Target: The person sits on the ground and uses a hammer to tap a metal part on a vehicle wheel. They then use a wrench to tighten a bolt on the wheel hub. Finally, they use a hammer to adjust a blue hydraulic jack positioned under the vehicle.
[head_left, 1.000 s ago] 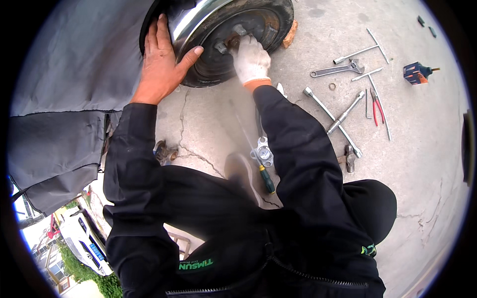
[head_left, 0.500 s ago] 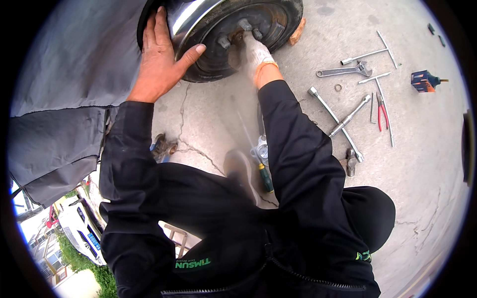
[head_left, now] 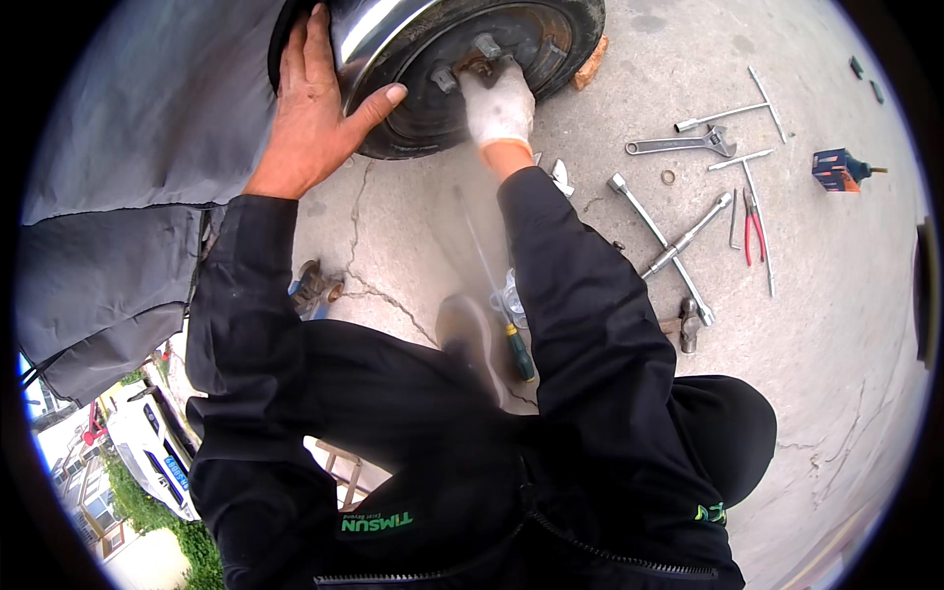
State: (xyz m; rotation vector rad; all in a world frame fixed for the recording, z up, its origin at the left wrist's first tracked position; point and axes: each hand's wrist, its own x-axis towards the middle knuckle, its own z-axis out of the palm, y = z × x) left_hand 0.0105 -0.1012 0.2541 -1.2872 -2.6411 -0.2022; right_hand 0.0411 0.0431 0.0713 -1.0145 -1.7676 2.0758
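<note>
My bare left hand [head_left: 315, 128] lies with fingers spread against the dark body panel and chrome trim [head_left: 379, 25] beside a black tyre [head_left: 423, 146]. My right hand [head_left: 500, 106], in a white knit glove, reaches into the wheel's centre at the rusty hub [head_left: 480, 65], between pale blocky fittings [head_left: 443, 79]. Its fingers are curled, and what they grip is hidden behind them. A screwdriver [head_left: 521, 352] with a green and yellow handle lies on the concrete below, partly beside a silver metal piece [head_left: 513, 298] that my right sleeve covers in part.
To the right lie a cross wrench [head_left: 671, 251], T-wrenches [head_left: 747, 108], an adjustable wrench [head_left: 678, 146], red pliers [head_left: 754, 231], a hammer [head_left: 688, 329] and a boxed tool [head_left: 838, 169]. A brick [head_left: 590, 64] sits by the tyre; a blue jack [head_left: 313, 285] is at left.
My right hand has turned at the hub and its wrist has swung slightly left since a half second ago. My left hand stays on the panel. The whole view has shifted slightly.
</note>
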